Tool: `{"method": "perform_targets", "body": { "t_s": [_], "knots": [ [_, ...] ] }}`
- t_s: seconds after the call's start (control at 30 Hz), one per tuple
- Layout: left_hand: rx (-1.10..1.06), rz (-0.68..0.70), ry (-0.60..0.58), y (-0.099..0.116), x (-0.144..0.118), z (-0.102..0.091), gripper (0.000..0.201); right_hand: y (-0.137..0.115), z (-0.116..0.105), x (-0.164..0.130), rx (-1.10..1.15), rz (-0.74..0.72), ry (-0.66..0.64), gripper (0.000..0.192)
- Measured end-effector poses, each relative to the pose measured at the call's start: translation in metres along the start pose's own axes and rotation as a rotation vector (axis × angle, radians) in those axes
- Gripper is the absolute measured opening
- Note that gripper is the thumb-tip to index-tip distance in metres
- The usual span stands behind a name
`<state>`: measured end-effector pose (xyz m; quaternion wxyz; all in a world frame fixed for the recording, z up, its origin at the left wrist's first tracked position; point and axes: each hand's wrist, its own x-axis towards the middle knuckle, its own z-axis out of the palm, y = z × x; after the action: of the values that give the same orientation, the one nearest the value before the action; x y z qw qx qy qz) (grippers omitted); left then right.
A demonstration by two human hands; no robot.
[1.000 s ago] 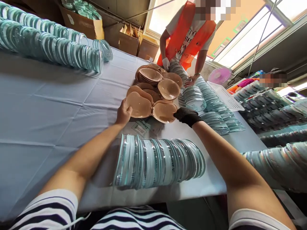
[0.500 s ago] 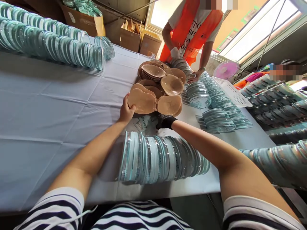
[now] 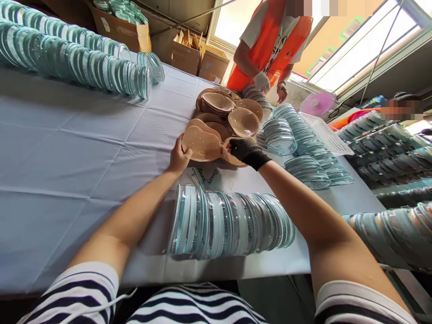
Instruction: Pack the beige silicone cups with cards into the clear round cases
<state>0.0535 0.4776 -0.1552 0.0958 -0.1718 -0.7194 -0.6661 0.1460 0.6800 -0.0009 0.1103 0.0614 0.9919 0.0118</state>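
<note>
A beige stick-on bra (image 3: 201, 143), two cups joined by a small clasp, lies on a pile of similar bras (image 3: 218, 101). My bare left hand (image 3: 180, 155) grips the outer edge of its left cup, thumb on top. My right hand (image 3: 245, 150), in a black dotted glove, rests over the right cup with its fingers bunched near the clasp. Whatever is between those fingers is hidden. Closer to me, a row of clear round zip pouches (image 3: 231, 222) with pale teal rims stands on edge. Printed clear film or pouches (image 3: 206, 176) lie between pile and row.
Long rows of pouches (image 3: 70, 58) line the table's (image 3: 67, 162) far left. More pouch stacks (image 3: 308, 171) and a white perforated basket (image 3: 326, 132) are at right. A co-worker in an orange vest (image 3: 253, 69) stands across the table, near cardboard boxes (image 3: 212, 65).
My right hand has moved up from below the bra onto its right cup. My left hand keeps its hold. The co-worker's hands have drawn back from the pouches.
</note>
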Motion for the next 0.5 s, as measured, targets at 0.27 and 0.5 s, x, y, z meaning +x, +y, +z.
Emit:
{"method": "perform_targets", "body": {
  "t_s": [0.27,0.5],
  "knots": [
    [-0.010,0.038,-0.034,0.003,-0.002,-0.002,0.061,0.013,0.010,0.022,-0.206,-0.036,0.056,0.036],
    [0.002,0.076,-0.024,0.003,-0.003,0.001,0.061,0.006,0.023,0.033,-0.019,-0.187,-0.093,0.016]
  ]
}}
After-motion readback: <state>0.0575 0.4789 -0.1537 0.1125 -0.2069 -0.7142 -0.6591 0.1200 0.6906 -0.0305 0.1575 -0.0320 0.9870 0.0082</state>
